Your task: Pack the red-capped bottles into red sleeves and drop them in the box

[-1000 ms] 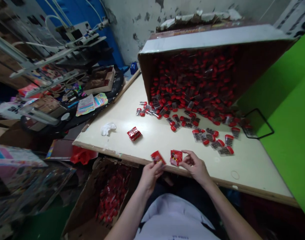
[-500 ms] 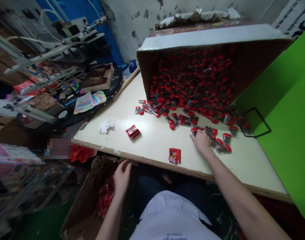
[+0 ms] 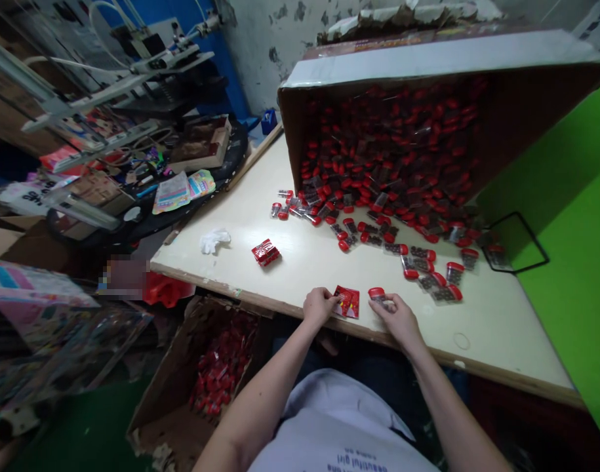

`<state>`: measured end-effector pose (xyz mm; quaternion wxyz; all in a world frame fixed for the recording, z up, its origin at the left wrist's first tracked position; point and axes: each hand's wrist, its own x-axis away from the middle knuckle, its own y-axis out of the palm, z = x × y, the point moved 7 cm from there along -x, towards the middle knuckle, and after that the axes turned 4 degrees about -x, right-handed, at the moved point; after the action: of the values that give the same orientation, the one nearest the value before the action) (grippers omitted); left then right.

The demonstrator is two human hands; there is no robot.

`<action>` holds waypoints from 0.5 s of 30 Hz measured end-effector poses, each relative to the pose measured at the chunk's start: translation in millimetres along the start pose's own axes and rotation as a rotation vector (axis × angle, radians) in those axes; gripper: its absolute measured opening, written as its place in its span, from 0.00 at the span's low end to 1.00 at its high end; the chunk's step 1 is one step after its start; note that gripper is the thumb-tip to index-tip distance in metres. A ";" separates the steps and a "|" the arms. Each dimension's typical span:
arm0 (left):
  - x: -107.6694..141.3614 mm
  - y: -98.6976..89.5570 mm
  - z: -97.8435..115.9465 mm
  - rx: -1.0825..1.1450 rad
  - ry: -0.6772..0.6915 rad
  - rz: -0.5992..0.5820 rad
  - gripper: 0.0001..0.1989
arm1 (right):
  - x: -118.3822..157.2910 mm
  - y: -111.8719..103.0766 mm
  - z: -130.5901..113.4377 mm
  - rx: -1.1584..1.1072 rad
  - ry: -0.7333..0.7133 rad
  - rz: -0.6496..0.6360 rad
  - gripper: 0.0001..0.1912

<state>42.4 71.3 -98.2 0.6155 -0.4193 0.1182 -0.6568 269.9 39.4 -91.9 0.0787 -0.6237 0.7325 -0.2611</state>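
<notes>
My left hand (image 3: 320, 306) pinches the left edge of a red printed packet (image 3: 349, 303) at the front of the table. A little to the right, my right hand (image 3: 399, 321) grips a small clear jar with a red cap (image 3: 376, 293), held upright with its lower part behind my fingers. Further left lies a small stack of red packets (image 3: 266, 252). Loose red-capped jars with dark contents (image 3: 421, 263) are scattered behind and to the right of my right hand.
A large cardboard box (image 3: 300, 77) lies on its side, spilling many red-capped jars. Crumpled white tissue (image 3: 214, 240) is on the table's left. Below the edge stands an open carton (image 3: 157, 400) of red packaged pieces. A black wire frame (image 3: 530, 229) and a machine (image 3: 117, 92) flank the table.
My left hand has risen from over the lower carton to the red packet on the table. My right hand has drawn a jar from the scattered ones toward the table's front edge.
</notes>
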 end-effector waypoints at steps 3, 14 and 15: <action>-0.9 -2.7 -2.7 0.037 0.030 -0.005 0.08 | 10.1 19.1 -8.9 -0.138 -0.013 -0.083 0.24; 6.7 -4.7 -4.6 0.064 0.127 0.013 0.11 | 8.9 46.8 -29.5 0.163 -0.114 -0.094 0.16; 8.5 -6.8 -4.8 0.063 0.133 0.027 0.11 | 8.7 46.8 -30.6 0.179 -0.120 -0.092 0.15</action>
<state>35.1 63.4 -93.2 0.6281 -0.3533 0.1438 -0.6782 213.7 43.8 -86.5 0.1656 -0.6618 0.6707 -0.2910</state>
